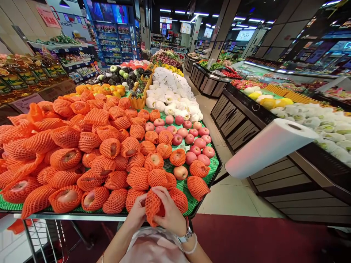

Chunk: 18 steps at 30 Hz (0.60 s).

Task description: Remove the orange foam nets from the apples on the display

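Note:
Close to my body, at the front edge of the fruit stand, both hands are on one orange foam net sleeve. My left hand pinches its left side. My right hand curls around its right side, fingers over the top and thumb below. Something dark red shows at the sleeve's opening, but whether a fruit is inside I cannot tell. Just beyond the hands lie apples in orange nets, such as a netted apple. Bare pink apples sit farther back on the right, on a green mat.
A roll of plastic bags juts up at the stand's right corner. White-netted fruit lies behind the apples. A metal cart stands below the stand at left. Across the aisle is another produce stand. Oil bottles line the left.

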{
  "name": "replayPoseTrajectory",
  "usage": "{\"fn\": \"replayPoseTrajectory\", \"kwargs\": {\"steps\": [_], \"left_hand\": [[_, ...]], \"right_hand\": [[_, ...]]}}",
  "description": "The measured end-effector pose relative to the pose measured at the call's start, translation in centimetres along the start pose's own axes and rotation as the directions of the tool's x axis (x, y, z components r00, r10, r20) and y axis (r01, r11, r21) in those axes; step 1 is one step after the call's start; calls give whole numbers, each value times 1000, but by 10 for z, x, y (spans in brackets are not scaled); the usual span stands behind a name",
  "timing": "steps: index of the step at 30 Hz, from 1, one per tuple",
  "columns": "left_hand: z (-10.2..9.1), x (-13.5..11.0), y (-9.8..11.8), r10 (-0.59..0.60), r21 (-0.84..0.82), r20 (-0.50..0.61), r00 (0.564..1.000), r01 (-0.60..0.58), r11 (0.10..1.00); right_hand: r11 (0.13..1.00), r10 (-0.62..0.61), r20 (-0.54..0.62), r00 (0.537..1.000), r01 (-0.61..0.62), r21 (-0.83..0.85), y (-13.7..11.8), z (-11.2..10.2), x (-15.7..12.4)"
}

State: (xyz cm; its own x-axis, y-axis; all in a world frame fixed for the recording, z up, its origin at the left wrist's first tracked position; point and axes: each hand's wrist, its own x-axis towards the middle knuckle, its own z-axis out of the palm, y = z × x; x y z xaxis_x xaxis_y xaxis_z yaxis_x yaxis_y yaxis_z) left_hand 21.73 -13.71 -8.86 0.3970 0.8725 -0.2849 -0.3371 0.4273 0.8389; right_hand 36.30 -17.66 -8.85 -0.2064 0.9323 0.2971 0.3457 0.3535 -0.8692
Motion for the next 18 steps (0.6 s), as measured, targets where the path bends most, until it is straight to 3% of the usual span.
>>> {"fn": "replayPoseTrajectory", "kwargs": {"steps": [5,10,15,18], "left_hand": [[-22,1,-10,-40,-275,-164,986,-7,961],[-43,14,-6,18,-452,-244,970,-130,883],[-26,20,12,111,-356,-460,881,-297,886],[-14,14,20,151,-247,-470,870,-294,924]], "right_hand": [[994,-102,-56,993,101,-29,-2,13,4],[992,-92,-218,972,70,-108,1,36,2],[951,-272,-359,893,194,-239,5,48,2],[914,-384,-213,898,338,-223,3,50,3]]}}
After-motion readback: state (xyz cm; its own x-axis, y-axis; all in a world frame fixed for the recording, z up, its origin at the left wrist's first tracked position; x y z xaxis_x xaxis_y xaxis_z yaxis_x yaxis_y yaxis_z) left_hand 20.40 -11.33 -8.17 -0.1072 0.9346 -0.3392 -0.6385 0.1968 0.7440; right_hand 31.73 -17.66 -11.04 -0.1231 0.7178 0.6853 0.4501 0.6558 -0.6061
